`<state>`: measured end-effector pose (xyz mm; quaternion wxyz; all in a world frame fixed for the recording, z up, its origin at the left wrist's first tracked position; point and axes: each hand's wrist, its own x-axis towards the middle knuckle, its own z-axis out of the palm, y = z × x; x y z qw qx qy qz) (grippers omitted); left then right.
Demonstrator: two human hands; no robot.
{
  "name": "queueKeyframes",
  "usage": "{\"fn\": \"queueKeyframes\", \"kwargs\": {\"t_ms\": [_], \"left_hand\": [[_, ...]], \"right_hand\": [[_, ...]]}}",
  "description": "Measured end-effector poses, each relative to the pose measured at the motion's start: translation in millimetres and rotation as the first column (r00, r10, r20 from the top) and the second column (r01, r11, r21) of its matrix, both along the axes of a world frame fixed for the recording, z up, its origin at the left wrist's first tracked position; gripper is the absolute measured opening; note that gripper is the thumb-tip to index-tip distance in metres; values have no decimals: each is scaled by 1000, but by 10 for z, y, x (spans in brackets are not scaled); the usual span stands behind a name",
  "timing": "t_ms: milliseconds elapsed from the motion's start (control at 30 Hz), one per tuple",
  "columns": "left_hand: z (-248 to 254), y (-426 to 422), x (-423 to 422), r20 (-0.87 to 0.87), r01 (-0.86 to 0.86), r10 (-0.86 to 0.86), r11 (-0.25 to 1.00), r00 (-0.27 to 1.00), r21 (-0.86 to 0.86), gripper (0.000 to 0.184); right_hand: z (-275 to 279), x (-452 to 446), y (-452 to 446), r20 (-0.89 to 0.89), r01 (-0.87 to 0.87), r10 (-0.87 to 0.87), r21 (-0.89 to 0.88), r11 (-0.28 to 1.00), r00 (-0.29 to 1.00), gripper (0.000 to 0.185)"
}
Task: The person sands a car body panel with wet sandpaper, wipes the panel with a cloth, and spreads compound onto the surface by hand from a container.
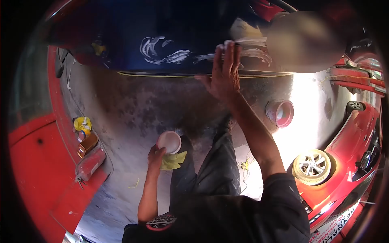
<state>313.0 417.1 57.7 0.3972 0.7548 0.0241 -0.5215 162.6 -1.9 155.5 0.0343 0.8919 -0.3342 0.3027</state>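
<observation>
A dark blue glossy car panel (117, 44) stretches across the top of the view, streaked with white paste (174, 56) in curved smears. My right hand (227, 73) is open against this panel, its fingers stretched out over the white streaks and white showing at the fingertips. Low on the left, my left hand (155, 156) is closed around the side of a small round tub (169, 142), pale inside. A yellow-green cloth (174, 160) hangs just below the tub by the same hand; whether the fingers grip it too is unclear.
A bucket (280, 113) stands on the concrete floor (133, 101) at the right. Beyond it is a red car (352, 141) with a loose wheel (312, 167) near it. On the left, a red surface (36, 162) has a yellow bag (82, 123) and containers beside it.
</observation>
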Motion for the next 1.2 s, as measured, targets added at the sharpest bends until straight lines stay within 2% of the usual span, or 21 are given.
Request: {"fn": "queueKeyframes", "kwargs": {"t_ms": [67,100,167,200,267,333,367,467,500,600,633,733,767,867,900,1000,1100,1133,1200], "left_hand": [[79,-18,-23,-20,-8,8,1000,1000,6,53],[87,-79,-19,-29,-12,12,1000,1000,0,52],[66,-115,-43,-22,1,-1,1000,1000,4,51],[67,-112,-56,-18,5,-4,1000,1000,10,50],[77,-161,-97,-8,3,-4,1000,1000,-7,50],[92,-169,-144,-11,16,-16,1000,1000,-5,50],[90,-196,-166,-20,28,-28,1000,999,2,50],[124,-255,-181,12,44,-45,998,999,34,51],[130,-234,-193,25,46,-48,997,999,56,51],[97,-185,-181,0,5,-5,1000,1000,21,52],[141,-219,-193,-9,-18,19,999,1000,31,54],[-19,-73,-154,59,54,-58,996,997,74,55],[-31,-18,-122,52,40,-43,997,998,65,54],[19,-14,-176,21,3,-3,999,1000,33,51],[48,-23,-185,18,-22,21,1000,1000,18,50],[168,-22,-163,-17,-87,86,995,996,-41,48],[148,35,-109,-3,-124,125,989,992,-76,47],[102,40,-106,5,-125,126,989,992,-85,46],[9,121,-56,-90,-167,161,983,983,-71,47]], "right_hand": [[151,-175,111,39,-20,14,165,986,999,97],[214,-338,75,133,61,-76,120,991,988,86],[244,-723,-405,208,367,-364,23,930,908,74],[280,-881,-705,368,421,-404,38,906,837,69],[290,-812,-906,398,415,-358,-63,908,845,71],[341,-551,-446,207,89,-89,7,996,974,77],[372,-496,-230,118,-74,66,67,995,991,80],[287,-249,0,141,18,-23,34,999,990,86],[400,-18,-43,162,191,-209,120,974,964,90],[258,597,221,-58,20,-20,7,1000,998,99],[288,625,262,-96,-2,3,17,1000,995,100],[443,843,512,-175,-100,109,60,993,978,103],[451,949,570,-152,-159,156,-7,987,976,97],[284,1327,251,-196,-155,115,-202,967,974,92],[179,1300,217,-281,-192,113,-274,942,953,89],[-86,963,433,-535,-402,316,-48,914,784,89],[-324,484,533,-478,-304,355,183,935,803,90],[-236,418,488,-421,-247,275,122,961,864,90],[1,320,412,-283,-123,124,23,992,951,89]]}}
